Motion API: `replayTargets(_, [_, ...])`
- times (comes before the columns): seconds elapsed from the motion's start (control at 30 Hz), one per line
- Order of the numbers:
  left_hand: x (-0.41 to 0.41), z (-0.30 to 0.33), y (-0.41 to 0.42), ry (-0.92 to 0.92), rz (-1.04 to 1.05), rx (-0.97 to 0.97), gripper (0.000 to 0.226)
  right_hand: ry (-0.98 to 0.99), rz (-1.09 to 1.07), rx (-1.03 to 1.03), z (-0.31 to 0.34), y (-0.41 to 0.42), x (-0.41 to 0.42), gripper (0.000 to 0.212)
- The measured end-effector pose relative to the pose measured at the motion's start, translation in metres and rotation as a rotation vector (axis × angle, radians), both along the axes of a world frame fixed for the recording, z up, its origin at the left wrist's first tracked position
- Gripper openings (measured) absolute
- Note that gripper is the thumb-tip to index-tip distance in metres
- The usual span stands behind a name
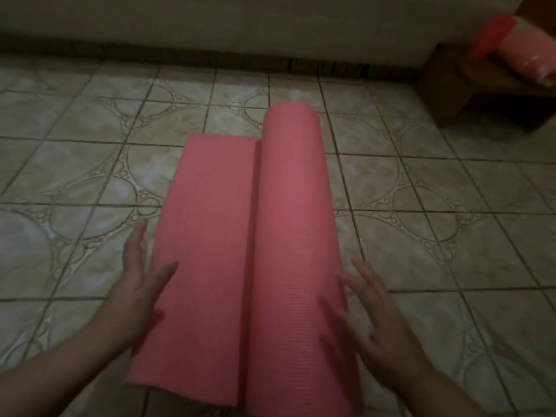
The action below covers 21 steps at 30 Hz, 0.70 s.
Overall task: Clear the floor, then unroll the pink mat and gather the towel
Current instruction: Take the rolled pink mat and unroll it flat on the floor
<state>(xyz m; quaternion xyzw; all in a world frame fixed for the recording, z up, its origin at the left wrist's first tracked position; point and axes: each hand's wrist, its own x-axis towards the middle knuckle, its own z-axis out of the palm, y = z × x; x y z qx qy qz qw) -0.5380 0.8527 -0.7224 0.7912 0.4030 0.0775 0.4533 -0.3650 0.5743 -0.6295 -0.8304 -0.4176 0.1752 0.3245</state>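
Note:
The pink mat (240,251) lies on the tiled floor, running away from me. Its left part is flat, a strip unrolled; its right part is still a thick roll (298,206). My left hand (138,284) rests with spread fingers at the left edge of the flat strip, thumb on the mat. My right hand (370,320) lies with fingers apart against the right side of the roll near its close end. Neither hand grips anything. No towel is in sight.
Patterned beige floor tiles (90,164) surround the mat. A wall with a dark baseboard (210,55) runs along the back. At the far right stands a low wooden bench (469,85) carrying a pink wrapped bundle (529,61).

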Motion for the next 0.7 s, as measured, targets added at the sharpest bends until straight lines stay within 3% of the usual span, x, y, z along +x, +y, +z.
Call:
replayTargets(0.03, [0.005,0.002,0.008,0.079,0.003,0.014,0.097,-0.020,-0.118,0.032,-0.051,0.023,0.001,0.051])
replayTargets(0.13, [0.016,-0.005,0.018,0.332,-0.012,0.009,0.088,0.021,-0.162,-0.135,-0.058,0.076,0.009,0.049])
replayTargets(0.27, [0.037,-0.032,-0.013,0.648,-0.298,0.315,0.084,0.004,-0.214,-0.529,-0.071,0.121,0.002,0.082])
replayTargets(0.33, [0.039,-0.053,-0.023,0.714,-0.440,0.316,0.089,-0.020,-0.195,-0.627,-0.087,0.123,-0.005,0.098])
replayTargets(0.47, [0.036,-0.083,-0.031,0.749,-0.642,0.275,0.102,-0.085,-0.257,-0.570,-0.093,0.103,0.002,0.112])
replayTargets(0.7, [0.036,-0.089,-0.037,0.806,-0.612,0.274,0.113,0.001,-0.395,-0.499,-0.090,0.089,0.022,0.116])
